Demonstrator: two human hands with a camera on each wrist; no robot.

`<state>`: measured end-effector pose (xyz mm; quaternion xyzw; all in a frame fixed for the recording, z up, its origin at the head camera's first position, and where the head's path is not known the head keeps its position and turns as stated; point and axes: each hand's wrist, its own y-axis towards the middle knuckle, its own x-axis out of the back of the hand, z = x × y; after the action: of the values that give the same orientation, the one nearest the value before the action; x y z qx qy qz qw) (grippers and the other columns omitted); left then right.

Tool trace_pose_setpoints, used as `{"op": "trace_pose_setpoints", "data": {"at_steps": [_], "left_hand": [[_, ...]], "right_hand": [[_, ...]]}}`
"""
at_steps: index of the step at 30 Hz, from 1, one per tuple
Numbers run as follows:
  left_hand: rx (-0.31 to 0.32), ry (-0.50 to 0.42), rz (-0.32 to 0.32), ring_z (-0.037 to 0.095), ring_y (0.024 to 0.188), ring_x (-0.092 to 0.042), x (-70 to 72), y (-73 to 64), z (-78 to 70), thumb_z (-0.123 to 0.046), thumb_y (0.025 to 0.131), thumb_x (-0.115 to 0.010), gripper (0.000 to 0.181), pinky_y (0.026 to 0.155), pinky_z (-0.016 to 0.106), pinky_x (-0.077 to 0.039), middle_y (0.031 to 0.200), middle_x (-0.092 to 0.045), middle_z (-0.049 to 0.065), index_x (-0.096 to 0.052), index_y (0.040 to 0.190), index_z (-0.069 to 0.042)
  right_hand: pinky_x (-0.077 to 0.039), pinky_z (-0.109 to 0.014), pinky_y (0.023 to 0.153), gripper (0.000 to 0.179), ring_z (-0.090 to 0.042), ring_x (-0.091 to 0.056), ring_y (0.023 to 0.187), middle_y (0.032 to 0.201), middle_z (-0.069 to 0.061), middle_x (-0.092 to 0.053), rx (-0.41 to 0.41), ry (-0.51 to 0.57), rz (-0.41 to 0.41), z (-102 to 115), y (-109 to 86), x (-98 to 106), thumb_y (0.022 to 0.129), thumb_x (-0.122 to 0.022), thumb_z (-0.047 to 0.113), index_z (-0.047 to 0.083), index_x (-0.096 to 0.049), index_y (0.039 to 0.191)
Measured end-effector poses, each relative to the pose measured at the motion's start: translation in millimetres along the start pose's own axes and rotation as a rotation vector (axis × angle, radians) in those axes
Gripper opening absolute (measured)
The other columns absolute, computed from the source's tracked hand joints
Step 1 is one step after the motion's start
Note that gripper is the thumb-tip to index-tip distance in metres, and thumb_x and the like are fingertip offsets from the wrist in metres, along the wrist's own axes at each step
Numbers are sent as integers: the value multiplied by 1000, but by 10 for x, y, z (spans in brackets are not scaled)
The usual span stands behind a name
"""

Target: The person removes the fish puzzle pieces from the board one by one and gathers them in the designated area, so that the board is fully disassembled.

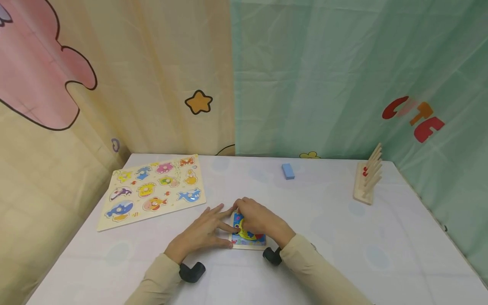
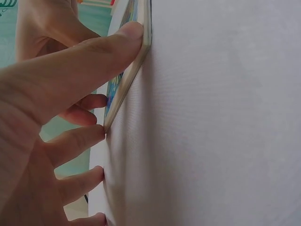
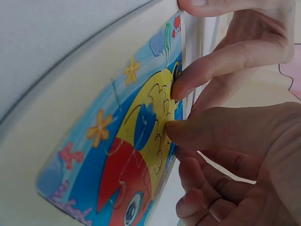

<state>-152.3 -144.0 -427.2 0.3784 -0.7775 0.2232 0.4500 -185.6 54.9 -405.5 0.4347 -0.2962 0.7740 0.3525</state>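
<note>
A small jigsaw puzzle (image 1: 249, 243) with a red and yellow fish on a blue sea lies in front of me. My left hand (image 1: 203, 231) is spread at its left side. Its thumb (image 2: 115, 49) rests on the near edge, and its index finger (image 3: 197, 75) touches the fish's yellow body. Over the board's far side is my right hand (image 1: 263, 218), its thumb (image 3: 193, 129) pressing on the yellow scales while the other fingers curl at the far edge. Joints between fitted pieces show across the fish (image 3: 155, 108).
A large peg puzzle board (image 1: 137, 201) with sea animals lies at the back left. Beyond my hands is a blue block (image 1: 288, 171). A wooden base with upright pegs (image 1: 360, 186) stands at the far right. Patterned curtains (image 1: 324, 76) enclose the white table.
</note>
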Motion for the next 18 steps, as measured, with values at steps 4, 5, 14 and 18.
{"op": "trace_pose_setpoints", "data": {"at_steps": [4,5,14,18], "left_hand": [[3,5,4,45,144,-24,5,5,-3,-43,76,-82,41,109,72,-16,151,-44,10,-76,113,-26],[6,6,5,45,144,-24,5,6,-4,-43,75,-82,42,110,72,-16,151,-44,10,-76,113,-27],[22,-12,7,44,144,-22,10,5,-9,-42,75,-82,42,111,70,-14,151,-44,8,-76,114,-26],[28,-14,7,44,145,-22,2,6,-8,-42,75,-83,42,111,70,-14,151,-44,8,-76,114,-27]], "right_hand": [[-51,-34,94,46,-16,-53,96,107,-2,-56,15,5,0,-26,5,-6,81,-69,-3,9,-58,124],[-51,-34,93,47,-15,-53,95,105,-2,-55,20,6,-5,-34,5,-10,81,-69,-4,9,-58,124],[-48,-32,92,45,-16,-50,98,102,1,-56,52,-54,-65,-46,15,-7,76,-74,2,9,-63,119],[-50,-36,94,43,-16,-54,97,106,-1,-55,32,0,-52,-37,12,-18,77,-78,7,7,-63,118]]}}
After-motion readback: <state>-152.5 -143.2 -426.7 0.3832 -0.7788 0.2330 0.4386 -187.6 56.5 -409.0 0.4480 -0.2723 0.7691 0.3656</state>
